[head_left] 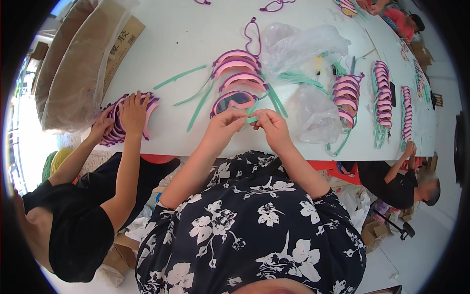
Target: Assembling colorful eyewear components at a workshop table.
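Observation:
Close together over the table's near edge, my left hand (pixel 228 124) and my right hand (pixel 270 126) pinch a mint-green strap (pixel 252 119) between their fingertips. Just beyond them lies a pair of swim goggles (pixel 234 102) with a pink inner rim, purple frame and dark lens. Behind it, several more pink and purple goggles (pixel 238 59) stand in an overlapping row. Their green straps (pixel 199 109) trail out on both sides. Whether the strap in my fingers joins the nearest goggles is hidden by my hands.
A co-worker's hands (pixel 129 113) rest on a goggle stack (pixel 117 120) at left. Clear plastic bags (pixel 318 115) lie to my right, beside further goggle rows (pixel 345 100). A brown carton (pixel 73 63) stands at far left. Another person (pixel 399 181) sits at right along the white table (pixel 181 59).

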The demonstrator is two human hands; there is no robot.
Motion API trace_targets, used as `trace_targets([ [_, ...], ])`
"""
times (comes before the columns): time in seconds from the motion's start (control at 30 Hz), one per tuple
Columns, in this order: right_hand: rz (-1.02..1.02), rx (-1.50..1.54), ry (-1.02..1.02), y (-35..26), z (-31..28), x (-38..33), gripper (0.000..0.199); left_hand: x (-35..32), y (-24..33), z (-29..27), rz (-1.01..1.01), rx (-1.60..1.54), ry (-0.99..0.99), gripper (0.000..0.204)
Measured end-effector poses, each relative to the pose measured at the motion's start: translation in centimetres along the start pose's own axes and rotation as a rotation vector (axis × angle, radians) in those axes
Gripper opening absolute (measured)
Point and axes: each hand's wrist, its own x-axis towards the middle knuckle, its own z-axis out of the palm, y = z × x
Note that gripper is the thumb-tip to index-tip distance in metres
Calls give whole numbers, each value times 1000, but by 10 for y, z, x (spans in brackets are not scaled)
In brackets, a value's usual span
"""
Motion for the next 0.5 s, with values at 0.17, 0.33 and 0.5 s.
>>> trace_targets([
  [0.17,-163,-366,-26,4,-11,5,20,1,-12,-5,-5,390,-9,17],
  [0.33,-87,-343,284,24,-43,36,19,6,-16,-2,88,525,32,14],
  [0.5,-304,-387,715,11,-91,113,12,11,-20,2,51,408,39,11],
])
